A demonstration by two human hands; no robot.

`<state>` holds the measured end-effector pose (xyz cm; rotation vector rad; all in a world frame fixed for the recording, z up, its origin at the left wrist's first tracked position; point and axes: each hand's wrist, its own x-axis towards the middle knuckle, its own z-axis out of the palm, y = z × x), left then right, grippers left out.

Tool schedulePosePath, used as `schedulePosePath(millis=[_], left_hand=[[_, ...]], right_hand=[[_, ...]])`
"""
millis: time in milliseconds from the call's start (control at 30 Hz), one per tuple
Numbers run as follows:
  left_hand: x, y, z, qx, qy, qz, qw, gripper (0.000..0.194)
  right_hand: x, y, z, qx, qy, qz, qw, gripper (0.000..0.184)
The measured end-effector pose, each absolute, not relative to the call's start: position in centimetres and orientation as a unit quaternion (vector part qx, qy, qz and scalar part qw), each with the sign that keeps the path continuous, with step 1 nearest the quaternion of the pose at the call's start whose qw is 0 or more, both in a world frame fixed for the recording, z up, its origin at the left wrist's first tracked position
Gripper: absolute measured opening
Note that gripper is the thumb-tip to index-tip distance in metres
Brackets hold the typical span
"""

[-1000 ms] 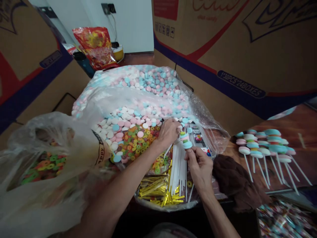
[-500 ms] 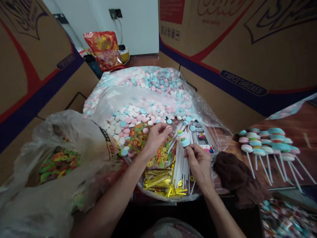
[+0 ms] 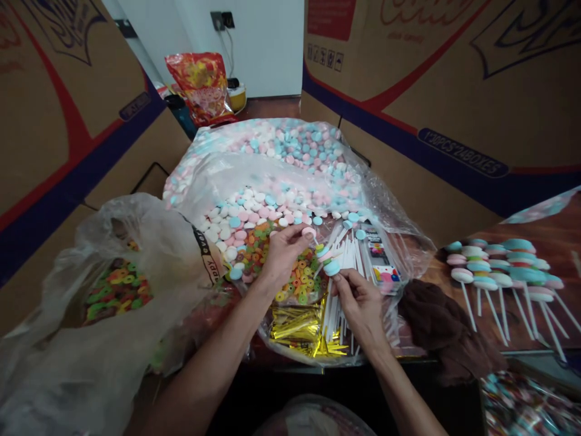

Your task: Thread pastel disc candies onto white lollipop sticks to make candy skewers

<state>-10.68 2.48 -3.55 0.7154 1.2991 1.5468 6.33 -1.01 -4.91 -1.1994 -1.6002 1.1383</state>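
Desk (image 3: 560, 233): reddish-brown wood, pale wall (image 3: 267, 48) behind, socket (image 3: 217, 21) with a plug on the far left of it. Two big cardboard boxes: left box (image 3: 45, 121), right box (image 3: 431, 79). Red bag (image 3: 202, 88) stands at the far left.

Candy stick (image 3: 327, 259) is mid-desk, held above the white sticks (image 3: 333, 315). Long axis slants: top end points far and left, bottom end near and right, into my right hand (image 3: 362, 297). That hand pinches it just under the lowest blue candy. My left hand (image 3: 285, 251) has a pink candy (image 3: 309, 232) between thumb and finger, right by the top end; can't tell if they touch.

Count: 1 candy stick in hand, 1 pink candy, 1 red bag, 1 brown cloth (image 3: 445, 327) to the right. Lollipops (image 3: 479, 266) far right of that: at least 8, overlapping. Gummy rings (image 3: 302, 275), gold ties (image 3: 297, 324) and white sticks: too many to count, all between my forearms or just past them.
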Motion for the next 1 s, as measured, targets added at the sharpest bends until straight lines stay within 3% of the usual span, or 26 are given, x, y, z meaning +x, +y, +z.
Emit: schedulePosePath(millis=[167,433,700,1000], left_hand=[[-10.7,2.3,-3.1,0.263,0.492,0.645,0.523,0.040],[-10.4,2.1,-3.3,0.303,0.555,0.625,0.459,0.039],[-10.1,1.5,-4.4,0.470,0.588,0.597,0.278,0.022],[-9.2,0.6,-4.2,0.547,0.621,0.539,0.154,0.025]], right_hand=[[6.1,-1.0,-4.8,-0.470,-0.635,0.452,0.414,0.029],[6.4,-0.9,-5.5,-0.480,-0.638,0.445,0.404,0.028],[6.0,-1.0,-5.0,-0.500,-0.621,0.447,0.405,0.030],[4.3,-1.7,-5.1,-0.500,-0.584,0.464,0.439,0.032]])
